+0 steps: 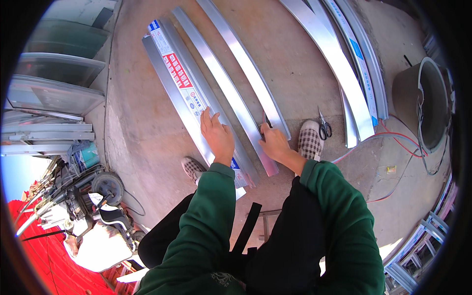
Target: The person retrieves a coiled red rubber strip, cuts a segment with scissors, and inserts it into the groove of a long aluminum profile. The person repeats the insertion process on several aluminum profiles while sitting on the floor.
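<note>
A silver aluminium profile [169, 83] lies lengthwise on the floor, its top partly covered by white, red and blue printed film. My left hand [217, 139] rests on this profile near its close end, fingers stretched out. Just right of it runs a bare silver strip [216, 81], and at its near part is my right hand [275, 143], fingers curled closed. A thin dark piece sticks up by those fingertips, too small to name. One more silver strip [246, 59] lies farther right. Black-handled scissors [324, 129] lie beside my checked shoe [310, 141].
More long profiles [344, 64] lie at the right, next to a large grey bucket [410, 105] with cables and red wires around it. Glass panes [61, 69] and stacked frames line the left. A wheeled machine [108, 187] stands at lower left by a red sheet [44, 255].
</note>
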`<state>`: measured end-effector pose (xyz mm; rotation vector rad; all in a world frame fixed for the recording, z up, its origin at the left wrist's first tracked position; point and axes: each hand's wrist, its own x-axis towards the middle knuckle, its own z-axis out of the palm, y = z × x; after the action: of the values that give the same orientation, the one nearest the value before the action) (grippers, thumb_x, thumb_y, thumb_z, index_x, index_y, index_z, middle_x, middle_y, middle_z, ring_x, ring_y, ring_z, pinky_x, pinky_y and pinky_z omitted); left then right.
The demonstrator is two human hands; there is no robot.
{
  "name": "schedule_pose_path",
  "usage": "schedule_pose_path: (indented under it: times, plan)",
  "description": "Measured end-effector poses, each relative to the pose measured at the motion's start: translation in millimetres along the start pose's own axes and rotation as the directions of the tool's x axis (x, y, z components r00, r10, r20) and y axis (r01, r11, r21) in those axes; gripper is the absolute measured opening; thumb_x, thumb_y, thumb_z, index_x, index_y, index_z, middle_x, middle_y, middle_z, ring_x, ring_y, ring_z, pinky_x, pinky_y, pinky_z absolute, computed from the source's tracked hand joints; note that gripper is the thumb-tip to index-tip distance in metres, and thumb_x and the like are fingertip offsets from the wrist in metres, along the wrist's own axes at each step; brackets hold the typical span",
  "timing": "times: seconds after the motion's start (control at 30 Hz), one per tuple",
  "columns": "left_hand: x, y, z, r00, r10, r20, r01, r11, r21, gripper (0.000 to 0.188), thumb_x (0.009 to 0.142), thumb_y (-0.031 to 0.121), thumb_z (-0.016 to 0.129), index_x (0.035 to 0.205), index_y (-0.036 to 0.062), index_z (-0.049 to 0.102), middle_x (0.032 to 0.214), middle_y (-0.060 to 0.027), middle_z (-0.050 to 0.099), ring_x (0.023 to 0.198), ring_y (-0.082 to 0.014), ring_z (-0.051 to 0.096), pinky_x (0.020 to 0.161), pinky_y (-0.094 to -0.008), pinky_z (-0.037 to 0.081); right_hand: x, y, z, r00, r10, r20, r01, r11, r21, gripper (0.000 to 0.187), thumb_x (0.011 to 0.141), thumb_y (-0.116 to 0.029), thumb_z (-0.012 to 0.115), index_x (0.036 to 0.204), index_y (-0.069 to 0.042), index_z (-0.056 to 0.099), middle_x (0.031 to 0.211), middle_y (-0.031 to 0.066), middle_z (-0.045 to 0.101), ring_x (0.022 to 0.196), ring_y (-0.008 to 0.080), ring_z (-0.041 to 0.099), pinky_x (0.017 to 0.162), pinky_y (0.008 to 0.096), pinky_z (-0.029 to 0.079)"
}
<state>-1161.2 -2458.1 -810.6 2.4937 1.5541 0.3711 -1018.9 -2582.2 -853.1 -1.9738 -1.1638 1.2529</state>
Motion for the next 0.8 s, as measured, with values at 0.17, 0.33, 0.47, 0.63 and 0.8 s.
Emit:
schedule_pose_path:
  times: [0.17, 0.33, 0.47, 0.63, 0.8]
  plan:
    - [-2, 32, 1, 0.994, -0.011, 0.107, 0.036, 0.972, -0.233, 0.044, 0.088, 0.001, 0.063, 0.13, -0.0059, 0.053, 0.131, -0.0201, 0.057, 0.121, -0.0356, 0.055, 0.104, -0.0457, 0.044, -7, -6, -11, 1.0, -0.013, 0.001, 0.012, 0.98, 0.196, 0.037, 0.076, -0.01, 0.078, 0.101, -0.002, 0.052, 0.082, 0.0225, 0.067, 0.083, 0.0452, 0.067, 0.072, 0.0521, 0.051]
    - [3, 53, 4, 0.923, -0.23, 0.308, 0.328, 0.89, -0.318, 0.061, 0.091, 0.028, 0.075, 0.13, -0.0113, 0.047, 0.103, -0.0169, 0.064, 0.081, -0.0302, 0.065, 0.076, -0.0417, 0.054, -24, -28, -38, 0.997, -0.054, -0.062, 0.065, 0.978, 0.197, 0.037, 0.076, -0.009, 0.078, 0.103, -0.002, 0.053, 0.085, 0.0225, 0.067, 0.081, 0.0435, 0.067, 0.071, 0.0523, 0.05]
    - [9, 49, 6, 0.859, -0.28, 0.428, 0.41, 0.877, -0.25, 0.05, 0.089, 0.033, 0.078, 0.108, -0.0081, 0.056, 0.078, -0.0098, 0.066, 0.069, -0.0245, 0.065, 0.066, -0.0386, 0.051, -30, -42, -48, 0.98, -0.106, -0.166, 0.135, 0.976, 0.17, 0.036, 0.075, -0.01, 0.079, 0.098, -0.002, 0.052, 0.069, 0.0158, 0.061, 0.067, 0.0385, 0.064, 0.061, 0.0474, 0.048]
    - [3, 47, 1, 0.759, -0.309, 0.573, 0.651, 0.361, -0.668, 0.033, 0.098, 0.029, 0.071, 0.096, -0.002, 0.06, 0.082, -0.009, 0.07, 0.076, -0.0119, 0.066, 0.062, -0.0276, 0.046, -33, -44, -67, 0.964, -0.214, -0.156, 0.253, 0.917, 0.308, 0.028, 0.09, -0.007, 0.067, 0.114, -0.001, 0.054, 0.077, 0.018, 0.067, 0.067, 0.0374, 0.065, 0.064, 0.044, 0.051]
    - [2, 64, -22, 0.82, -0.261, 0.509, 0.559, 0.182, -0.809, 0.037, 0.102, 0.034, 0.064, 0.115, -0.0007, 0.064, 0.096, -0.0102, 0.07, 0.08, -0.0175, 0.069, 0.073, -0.0299, 0.056, -51, -46, -108, 0.987, 0.048, -0.154, 0.062, 0.767, 0.639, 0.034, 0.102, -0.007, 0.056, 0.135, 0.0, 0.057, 0.076, 0.0065, 0.069, 0.053, 0.0099, 0.057, 0.049, 0.0244, 0.043]
